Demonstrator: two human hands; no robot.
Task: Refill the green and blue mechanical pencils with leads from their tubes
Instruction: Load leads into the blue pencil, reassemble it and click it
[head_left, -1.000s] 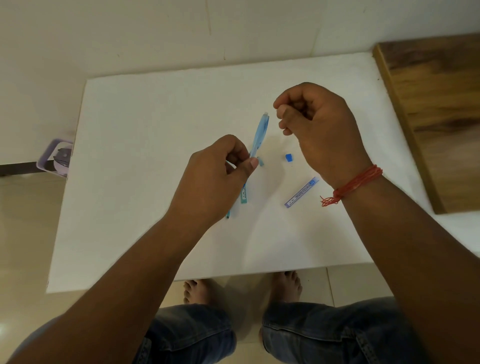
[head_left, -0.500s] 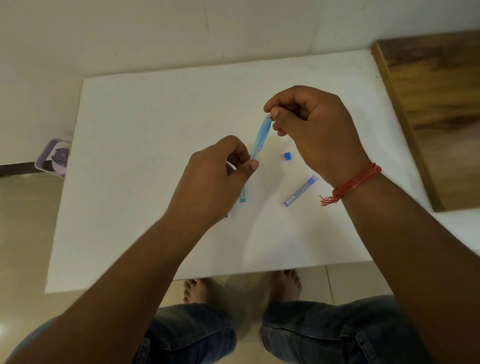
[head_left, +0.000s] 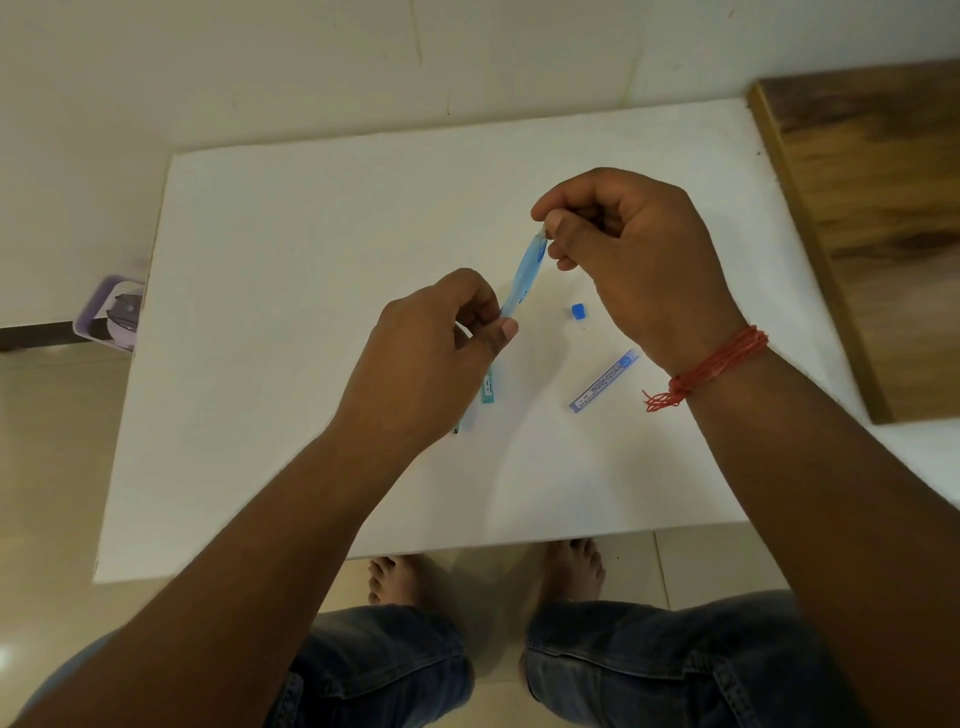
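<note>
Right hand (head_left: 631, 260) now down at top end of blue pencil (head_left: 524, 275), fingertips pinched there where a second ago apart, likely feeding a lead or recapping; left hand (head_left: 431, 358) gripping lower barrel above white table (head_left: 311, 249); blue tube (head_left: 603, 382), small blue cap (head_left: 578, 310), green tube (head_left: 488, 387) lying below

hands (head_left: 524, 291) gripping blue pencil (head_left: 522, 278), white table (head_left: 291, 249)

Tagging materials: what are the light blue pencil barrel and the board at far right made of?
Light blue mechanical pencil: likely translucent plastic, since its barrel looks see-through and glossy. Brown board: wood or wood-look laminate, with visible grain and a matte finish.
</note>
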